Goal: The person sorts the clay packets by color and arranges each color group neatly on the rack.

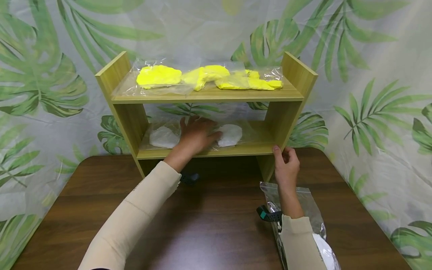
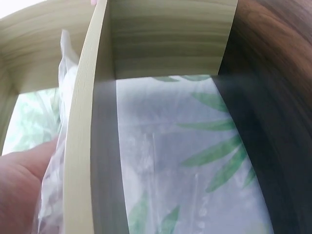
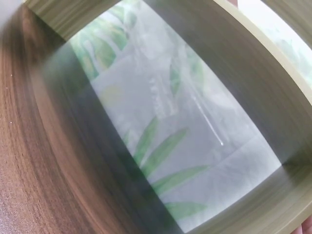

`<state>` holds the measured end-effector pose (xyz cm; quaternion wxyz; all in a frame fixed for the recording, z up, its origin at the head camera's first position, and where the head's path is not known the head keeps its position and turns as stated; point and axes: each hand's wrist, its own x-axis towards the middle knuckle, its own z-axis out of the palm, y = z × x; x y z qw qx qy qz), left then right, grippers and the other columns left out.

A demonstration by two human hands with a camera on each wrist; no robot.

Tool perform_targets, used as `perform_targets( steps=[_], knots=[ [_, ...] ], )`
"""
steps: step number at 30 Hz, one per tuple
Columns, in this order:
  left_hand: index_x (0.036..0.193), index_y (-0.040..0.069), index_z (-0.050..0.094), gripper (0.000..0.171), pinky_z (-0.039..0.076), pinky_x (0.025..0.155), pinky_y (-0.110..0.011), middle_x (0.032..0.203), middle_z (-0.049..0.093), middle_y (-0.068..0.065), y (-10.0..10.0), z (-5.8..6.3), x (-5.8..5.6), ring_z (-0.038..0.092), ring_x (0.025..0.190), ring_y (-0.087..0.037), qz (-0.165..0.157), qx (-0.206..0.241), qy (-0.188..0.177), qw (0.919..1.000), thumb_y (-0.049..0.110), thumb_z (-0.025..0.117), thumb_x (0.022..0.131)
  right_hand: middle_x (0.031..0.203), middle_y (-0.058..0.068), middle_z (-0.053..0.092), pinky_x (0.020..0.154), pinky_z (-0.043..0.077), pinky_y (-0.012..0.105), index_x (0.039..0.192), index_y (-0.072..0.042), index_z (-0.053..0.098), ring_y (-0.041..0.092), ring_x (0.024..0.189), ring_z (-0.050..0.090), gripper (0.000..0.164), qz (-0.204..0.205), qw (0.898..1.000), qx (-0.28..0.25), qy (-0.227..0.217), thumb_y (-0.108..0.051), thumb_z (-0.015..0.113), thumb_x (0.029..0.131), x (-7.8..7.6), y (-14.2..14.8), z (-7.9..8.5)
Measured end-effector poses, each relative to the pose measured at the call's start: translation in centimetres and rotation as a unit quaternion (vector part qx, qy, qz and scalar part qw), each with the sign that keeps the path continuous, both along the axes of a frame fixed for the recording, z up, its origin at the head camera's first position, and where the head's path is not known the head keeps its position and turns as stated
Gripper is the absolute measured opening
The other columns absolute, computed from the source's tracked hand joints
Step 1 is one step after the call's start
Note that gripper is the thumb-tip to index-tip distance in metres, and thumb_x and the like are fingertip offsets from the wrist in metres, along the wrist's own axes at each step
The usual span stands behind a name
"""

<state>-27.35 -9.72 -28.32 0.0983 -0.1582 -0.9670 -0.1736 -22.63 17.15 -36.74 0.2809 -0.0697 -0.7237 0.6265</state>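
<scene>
A small wooden shelf unit [image 1: 207,98] stands on the table. My left hand [image 1: 197,132] reaches over its middle board [image 1: 260,147], fingers spread, palm down between two white lumps in clear bags: one on the left [image 1: 164,137], one on the right [image 1: 230,135]. Clear plastic lies around and under that hand. In the left wrist view a crinkled bag [image 2: 53,180] runs along the board's edge beside the hand [image 2: 19,187]. My right hand [image 1: 287,165] grips the front edge of the right side panel, thumb and curled fingers at middle-board height.
Several bright yellow pieces [image 1: 159,76] in clear bags lie along the top board. On the dark wooden table [image 1: 216,232], a clear zip bag [image 1: 308,204] with something white [image 1: 324,249] inside lies partly under my right forearm. Leaf-patterned cloth [image 1: 378,56] hangs behind.
</scene>
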Motion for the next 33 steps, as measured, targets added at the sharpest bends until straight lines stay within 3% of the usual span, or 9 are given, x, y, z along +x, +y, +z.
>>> perform_targets(
  steps=[10, 14, 22, 27, 33],
  knots=[
    [0.133, 0.031, 0.056, 0.056, 0.0, 0.108, -0.065, 0.143, 0.048, 0.003, -1.5, 0.5, -0.3, 0.024, 0.141, -0.032, -0.004, 0.007, -0.047, 0.9989, 0.063, 0.055, 0.088, 0.092, -0.003, 0.058, 0.075, 0.042, 0.024, 0.11, 0.0, 0.061, 0.011, 0.085, 0.055, 0.043, -0.012, 1.0, 0.006, 0.017, -0.039, 0.064, 0.092, -1.0, 0.2, -1.0],
    [0.135, 0.032, 0.055, 0.057, -0.001, 0.108, -0.065, 0.144, 0.047, 0.003, -1.8, 0.6, -0.4, 0.026, 0.14, -0.032, -0.012, -0.002, -0.058, 0.9982, 0.063, 0.056, 0.087, 0.091, -0.004, 0.057, 0.075, 0.042, 0.024, 0.111, 0.001, 0.061, 0.011, 0.085, 0.054, 0.042, -0.005, 1.0, 0.003, 0.012, -0.037, 0.064, 0.092, -0.6, 0.0, -0.5],
    [0.142, 0.031, 0.047, 0.059, 0.003, 0.109, -0.065, 0.15, 0.04, 0.001, -2.4, 0.4, -0.8, 0.023, 0.143, -0.031, -0.056, -0.032, -0.08, 0.9947, 0.061, 0.052, 0.091, 0.091, 0.0, 0.055, 0.073, 0.041, 0.024, 0.114, 0.008, 0.058, 0.016, 0.085, 0.053, 0.036, 0.0, 1.0, 0.01, 0.007, -0.023, 0.061, 0.095, 0.8, -0.6, 1.0],
    [0.147, 0.029, 0.039, 0.067, 0.002, 0.11, -0.064, 0.155, 0.032, -0.002, -2.5, 0.2, -0.7, 0.02, 0.144, -0.029, -0.072, -0.018, -0.061, 0.9954, 0.06, 0.053, 0.09, 0.09, -0.003, 0.056, 0.074, 0.041, 0.024, 0.112, 0.004, 0.06, 0.014, 0.085, 0.053, 0.041, -0.006, 1.0, 0.004, 0.011, -0.033, 0.064, 0.093, -0.3, 0.0, -0.4],
    [0.147, 0.025, 0.041, 0.07, 0.006, 0.11, -0.064, 0.155, 0.03, -0.005, -2.6, 0.3, 0.2, 0.024, 0.143, -0.028, -0.071, 0.014, 0.003, 0.9974, 0.059, 0.059, 0.088, 0.09, -0.004, 0.057, 0.074, 0.041, 0.024, 0.11, 0.002, 0.061, 0.013, 0.084, 0.054, 0.043, -0.013, 1.0, 0.009, 0.02, -0.037, 0.064, 0.092, -0.9, 0.3, -1.1]
  ],
)
